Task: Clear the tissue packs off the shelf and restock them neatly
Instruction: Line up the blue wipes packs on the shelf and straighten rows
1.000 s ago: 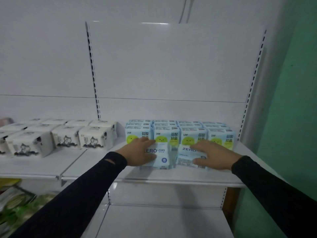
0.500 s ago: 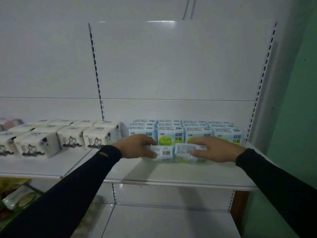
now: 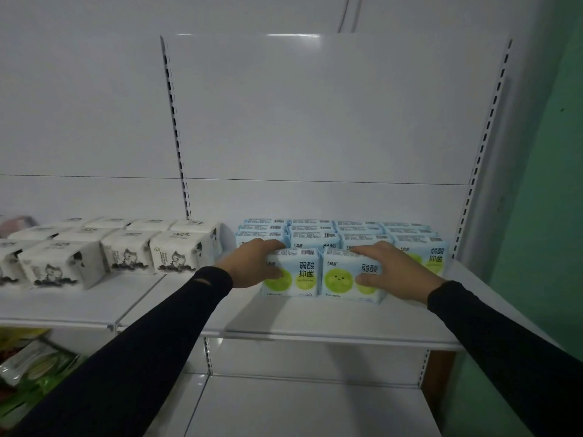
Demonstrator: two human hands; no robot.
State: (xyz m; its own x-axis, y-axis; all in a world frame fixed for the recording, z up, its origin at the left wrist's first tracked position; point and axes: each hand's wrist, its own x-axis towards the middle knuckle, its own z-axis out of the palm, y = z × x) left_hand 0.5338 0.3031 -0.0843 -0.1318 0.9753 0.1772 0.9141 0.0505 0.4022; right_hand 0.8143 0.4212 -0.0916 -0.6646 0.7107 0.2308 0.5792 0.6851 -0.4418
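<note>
A white metal shelf [image 3: 315, 323] runs in front of me against a white slotted back panel [image 3: 315, 115], with a green wall [image 3: 542, 184] at the right. On it, rows of blue tissue packs [image 3: 334, 230] stand at the back, and two more stand upright side by side, touching, just in front of them. My left hand [image 3: 252, 263] is clamped on the left front pack [image 3: 296, 272], fingers curled over its top edge and thumb on its face; my right hand [image 3: 391, 269] grips the right front pack [image 3: 344, 275] the same way.

To do this well, I judge I should keep both packs upright, labels facing out, and slide them back together until they meet the row behind, bottoms flat and front faces flush.

The white cartoon-printed packs [image 3: 126, 250] on the neighbouring shelf are cut off at the left edge. My hands hide parts of the labels and the packs behind them, so I can't tell whether any gap is left. Goods [image 3: 34, 364] on the lower left are too dim to identify.
</note>
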